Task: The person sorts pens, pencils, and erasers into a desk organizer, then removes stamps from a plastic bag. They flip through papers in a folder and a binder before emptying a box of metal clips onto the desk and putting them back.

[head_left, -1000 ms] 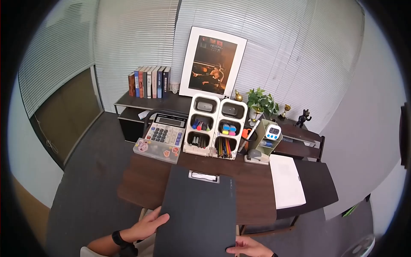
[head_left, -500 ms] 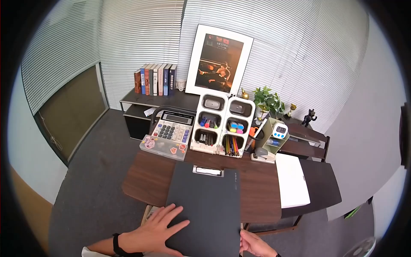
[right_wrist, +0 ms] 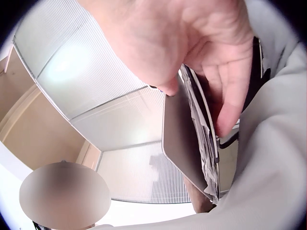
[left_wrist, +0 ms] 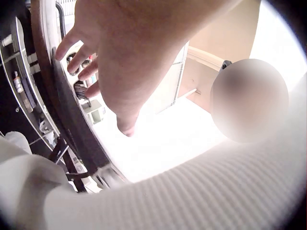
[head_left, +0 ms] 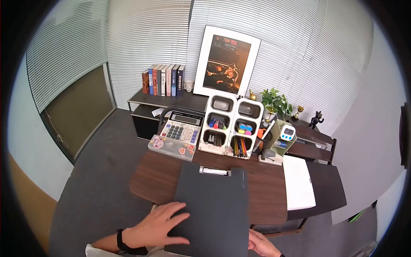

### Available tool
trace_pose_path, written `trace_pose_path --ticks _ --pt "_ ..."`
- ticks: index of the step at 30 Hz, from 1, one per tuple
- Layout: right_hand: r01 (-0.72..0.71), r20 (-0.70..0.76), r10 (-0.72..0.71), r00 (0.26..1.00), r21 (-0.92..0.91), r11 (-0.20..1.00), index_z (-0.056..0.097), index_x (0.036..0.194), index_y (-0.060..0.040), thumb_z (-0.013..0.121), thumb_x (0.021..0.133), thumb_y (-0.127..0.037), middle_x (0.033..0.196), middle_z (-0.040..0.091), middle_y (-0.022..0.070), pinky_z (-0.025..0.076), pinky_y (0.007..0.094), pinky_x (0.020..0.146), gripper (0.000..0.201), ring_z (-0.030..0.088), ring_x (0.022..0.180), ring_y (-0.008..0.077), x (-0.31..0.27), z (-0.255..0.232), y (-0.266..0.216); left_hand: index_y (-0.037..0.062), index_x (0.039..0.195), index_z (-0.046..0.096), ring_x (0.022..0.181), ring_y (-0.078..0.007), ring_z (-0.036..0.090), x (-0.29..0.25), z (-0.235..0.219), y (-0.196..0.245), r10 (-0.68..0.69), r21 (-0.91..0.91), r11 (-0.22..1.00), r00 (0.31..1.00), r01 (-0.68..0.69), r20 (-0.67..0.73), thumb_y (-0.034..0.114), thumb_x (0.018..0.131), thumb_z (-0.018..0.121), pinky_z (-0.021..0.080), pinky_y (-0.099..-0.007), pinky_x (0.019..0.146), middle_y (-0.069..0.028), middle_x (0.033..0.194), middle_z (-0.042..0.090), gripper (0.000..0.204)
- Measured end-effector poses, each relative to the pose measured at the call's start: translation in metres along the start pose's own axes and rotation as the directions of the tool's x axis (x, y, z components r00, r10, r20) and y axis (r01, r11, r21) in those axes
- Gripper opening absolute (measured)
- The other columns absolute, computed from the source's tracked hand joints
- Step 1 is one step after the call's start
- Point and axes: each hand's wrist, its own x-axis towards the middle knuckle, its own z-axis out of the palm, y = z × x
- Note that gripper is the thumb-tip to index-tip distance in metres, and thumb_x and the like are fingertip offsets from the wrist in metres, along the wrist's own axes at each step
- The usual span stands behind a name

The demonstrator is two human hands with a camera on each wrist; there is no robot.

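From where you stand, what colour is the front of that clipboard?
Dark grey, nearly black; the clipboard shows best in the head view.

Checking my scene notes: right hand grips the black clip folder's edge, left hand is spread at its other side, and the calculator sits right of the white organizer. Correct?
Not quite: the head view shows the calculator left of the white organizer. Right hand gripping the black clip folder, left hand spread: both stand.

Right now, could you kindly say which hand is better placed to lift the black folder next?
Probably the right hand: it grips the folder by its edge, while the left hand is open, fingers spread.
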Motion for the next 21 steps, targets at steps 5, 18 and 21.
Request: trace_pose_path --ticks 5,18,21 --pt "-0.005 0.031 0.006 1.0 -0.019 1.0 0.05 0.152 -0.0039 0.053 0.111 -0.04 0.1 0.058 -0.0077 0.033 0.0159 0.057 0.055 0.041 0.07 0.0007 0.006 -0.019 0.025 -0.0022 0.132 0.063 0.133 -0.044 0.052 -0.008 0.004 -0.018 -0.1 0.034 0.994 0.995 0.1 -0.011 0.054 0.087 0.079 0.047 -0.051 0.109 -0.026 0.146 0.049 0.074" --pt "0.333 0.164 -0.291 0.942 -0.395 0.856 0.027 0.161 0.0055 0.051 0.11 -0.046 0.164 0.035 0.0221 0.029 0.0385 0.123 0.077 0.032 0.151 0.0287 -0.003 -0.012 0.015 0.0043 0.154 0.044 0.148 -0.0534 0.029 -0.003 0.002 0.034 0.013 0.145 0.988 0.961 -0.055 0.275 0.075 0.083 0.072 0.031 -0.0673 0.117 -0.0275 0.162 0.029 0.104" --pt "0.264 0.136 -0.228 0.964 -0.407 0.874 0.034 0.157 0.0057 0.052 0.109 -0.046 0.148 0.053 0.0198 0.045 0.0365 0.11 0.073 0.052 0.133 0.026 -0.002 -0.016 0.018 0.0021 0.149 0.05 0.141 -0.0492 0.045 -0.008 0.0 0.032 0.011 0.185 0.981 0.971 -0.057 0.24 0.074 0.085 0.07 0.042 -0.0631 0.112 -0.0288 0.15 0.047 0.098"
